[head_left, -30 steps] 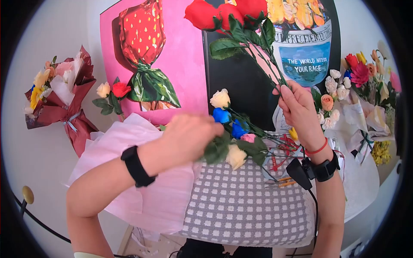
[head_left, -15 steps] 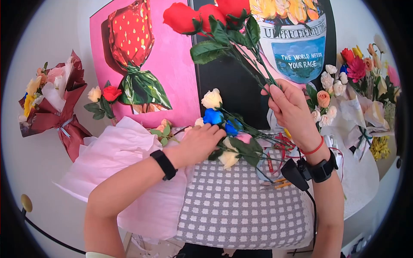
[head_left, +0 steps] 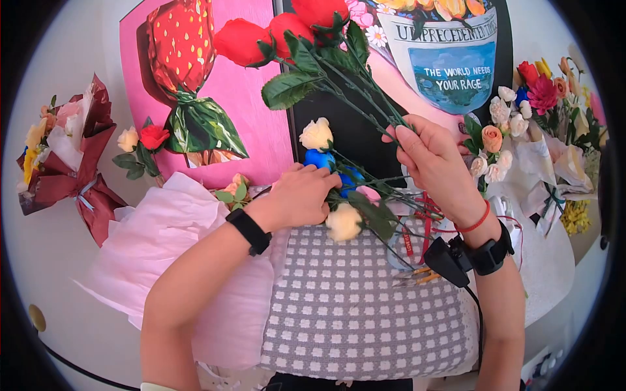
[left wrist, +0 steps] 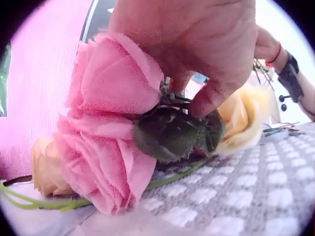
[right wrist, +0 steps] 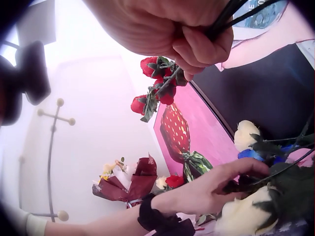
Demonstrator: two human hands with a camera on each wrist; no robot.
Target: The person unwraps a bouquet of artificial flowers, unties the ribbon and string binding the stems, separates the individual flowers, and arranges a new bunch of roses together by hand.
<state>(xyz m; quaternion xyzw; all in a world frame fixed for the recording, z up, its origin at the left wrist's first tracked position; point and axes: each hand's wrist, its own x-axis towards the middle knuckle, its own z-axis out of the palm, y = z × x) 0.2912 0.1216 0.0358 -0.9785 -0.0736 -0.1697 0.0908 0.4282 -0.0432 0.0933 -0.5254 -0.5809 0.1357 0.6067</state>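
Observation:
Raised over the table, my right hand [head_left: 433, 156] grips the green stems of several red roses [head_left: 291, 34], their heads tilted up to the left. Low among the flowers on the table, my left hand [head_left: 301, 194] has its thumb and fingers closed at the stems just behind two pink roses [left wrist: 115, 76]. A dark green leaf [left wrist: 170, 135] hangs under that thumb. Blue roses [head_left: 319, 158] lie right by the left fingers, with a cream rose [head_left: 316, 133] above them and another pale rose [head_left: 343, 221] below. The left palm hides the pink roses in the head view.
Pink wrapping paper [head_left: 176, 260] spreads left on the checkered cloth [head_left: 365, 313]. Ribbons [head_left: 427, 228] and thin wooden sticks [head_left: 424, 277] lie at the right. A wrapped bouquet [head_left: 78, 163] stands far left, more flowers [head_left: 541, 98] far right, paintings [head_left: 267, 130] behind.
My left hand has come down among the flowers on the table and closed at the pink rose stems. The red roses in my right hand have shifted left and slightly down in view.

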